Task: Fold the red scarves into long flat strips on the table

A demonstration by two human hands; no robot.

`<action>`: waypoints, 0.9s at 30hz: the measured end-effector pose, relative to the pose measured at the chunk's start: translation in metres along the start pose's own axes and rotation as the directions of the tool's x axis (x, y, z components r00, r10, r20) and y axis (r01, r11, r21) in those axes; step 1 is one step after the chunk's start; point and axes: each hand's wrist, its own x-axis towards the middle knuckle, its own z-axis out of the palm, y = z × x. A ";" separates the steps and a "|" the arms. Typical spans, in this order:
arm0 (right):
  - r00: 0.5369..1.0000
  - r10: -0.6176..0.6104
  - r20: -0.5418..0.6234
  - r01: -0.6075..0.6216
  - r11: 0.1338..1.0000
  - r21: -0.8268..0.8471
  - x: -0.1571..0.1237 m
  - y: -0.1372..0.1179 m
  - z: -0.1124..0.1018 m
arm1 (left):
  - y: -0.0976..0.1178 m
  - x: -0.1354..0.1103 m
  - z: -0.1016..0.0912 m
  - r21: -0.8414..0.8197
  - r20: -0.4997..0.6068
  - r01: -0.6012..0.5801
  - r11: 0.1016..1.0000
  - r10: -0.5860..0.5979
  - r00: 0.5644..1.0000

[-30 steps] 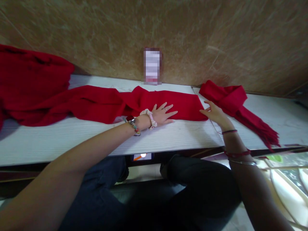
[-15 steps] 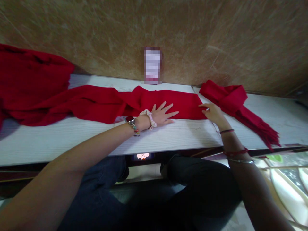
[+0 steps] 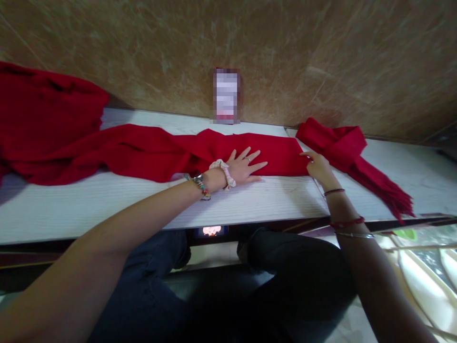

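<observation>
A long red scarf (image 3: 278, 155) runs along the white tabletop, flat and folded at its right end and wrinkled towards the left. My left hand (image 3: 244, 166) lies on it with its fingers spread, pressing near the lower edge. At the scarf's right end is my right hand (image 3: 319, 167), its index fingertip touching the end edge and its other fingers curled in at the cloth. The thumb there is hard to make out. Just right of that hand lies a second red scarf (image 3: 342, 147), folded across itself, with a fringed end pointing down and right.
A heap of red cloth (image 3: 50, 105) covers the far left of the white table (image 3: 153, 205). A blurred-out upright rectangle (image 3: 226, 95) stands by the brown marbled wall (image 3: 143, 57). Below the table edge are a small lit screen (image 3: 212, 231) and my legs. A pale rack-like thing (image 3: 421, 271) stands lower right.
My right index finger has straightened along the scarf's end, and that hand has shifted slightly. My left hand has slid a touch to the right, still flat. The scarves look almost the same.
</observation>
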 end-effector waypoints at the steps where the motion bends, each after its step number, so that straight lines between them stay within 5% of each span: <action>1: 1.000 0.022 0.008 -0.021 1.000 -0.011 0.001 0.001 0.000 | 0.001 0.002 0.000 0.002 0.001 -0.005 1.000 0.005 1.000; 8: 0.997 -0.072 -0.011 0.071 0.995 -0.068 0.001 0.009 0.006 | -0.006 0.008 0.010 -0.028 0.064 -0.031 0.999 0.033 0.997; 13: 0.998 0.029 -0.050 -0.027 0.999 0.025 0.000 0.005 0.003 | -0.015 0.003 0.010 -0.026 0.070 -0.034 0.999 0.036 0.997; 21: 0.973 0.123 0.196 -0.156 0.974 0.163 -0.003 0.001 0.003 | -0.020 -0.007 -0.006 0.030 0.054 -0.042 0.999 0.041 0.998; 27: 0.995 -0.085 -0.043 0.079 0.989 -0.128 0.005 -0.004 -0.002 | -0.014 0.003 -0.011 0.040 -0.074 0.024 0.999 -0.021 0.997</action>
